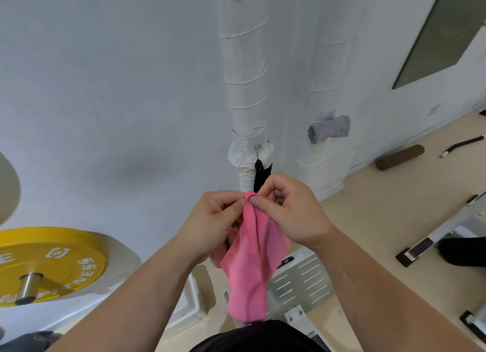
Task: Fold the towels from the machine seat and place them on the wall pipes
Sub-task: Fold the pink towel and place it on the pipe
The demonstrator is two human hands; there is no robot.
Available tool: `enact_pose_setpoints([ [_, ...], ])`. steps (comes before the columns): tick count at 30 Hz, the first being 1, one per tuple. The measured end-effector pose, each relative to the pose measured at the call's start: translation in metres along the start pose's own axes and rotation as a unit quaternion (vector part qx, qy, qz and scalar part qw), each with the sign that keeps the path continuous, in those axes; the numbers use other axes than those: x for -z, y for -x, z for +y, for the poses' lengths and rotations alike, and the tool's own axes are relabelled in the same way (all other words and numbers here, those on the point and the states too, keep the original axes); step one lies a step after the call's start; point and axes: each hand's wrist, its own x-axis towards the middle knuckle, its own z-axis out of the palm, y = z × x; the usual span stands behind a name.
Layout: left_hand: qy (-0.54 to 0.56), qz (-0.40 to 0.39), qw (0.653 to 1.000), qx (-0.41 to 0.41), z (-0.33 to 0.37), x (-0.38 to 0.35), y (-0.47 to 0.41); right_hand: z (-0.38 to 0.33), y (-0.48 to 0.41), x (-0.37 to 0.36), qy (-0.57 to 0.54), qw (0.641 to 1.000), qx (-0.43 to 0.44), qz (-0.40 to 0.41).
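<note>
Fingers of the left hand (210,225) and right hand (292,212) pinch the top edge of a pink towel (249,267), which hangs down between the forearms. A rolled grey towel (328,129) sits on the right wall pipe (326,89).

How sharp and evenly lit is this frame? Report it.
Head view: soft even light, no glare; faint shadow smudge on the wall; wide-angle bending toward the edges; both hands' grip on the pink towel is sharp, the yellow plate legible.
</note>
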Motion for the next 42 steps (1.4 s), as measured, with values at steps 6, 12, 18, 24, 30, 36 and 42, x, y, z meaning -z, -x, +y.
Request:
enact_pose_setpoints([
  [6,0.039,0.017,0.999,-0.010,0.005,0.003,0.004,-0.009,-0.001,-0.005,-0.015,0.999,-0.005,0.029],
  [12,0.021,0.063,0.997,-0.036,0.007,0.001,0.008,-0.011,-0.004,-0.008,-0.025,0.999,-0.003,0.022],
  [18,-0.018,0.086,0.994,-0.059,0.008,0.003,0.011,-0.012,-0.005,-0.007,-0.052,0.999,-0.001,0.013],
  [24,-0.050,0.106,0.990,-0.080,0.014,0.003,0.015,-0.010,-0.006,-0.008,-0.052,0.999,-0.006,0.005],
  [30,-0.020,0.116,0.989,-0.085,0.017,0.000,0.016,-0.010,-0.006,-0.008,-0.062,0.998,0.000,0.004],
  [36,0.002,0.143,0.986,-0.088,0.012,0.006,0.003,-0.001,-0.012,-0.006,0.005,0.999,0.016,-0.030],
  [42,0.007,0.235,0.965,-0.116,0.012,0.052,-0.025,0.043,-0.022,0.021,0.286,0.950,0.079,-0.095],
])
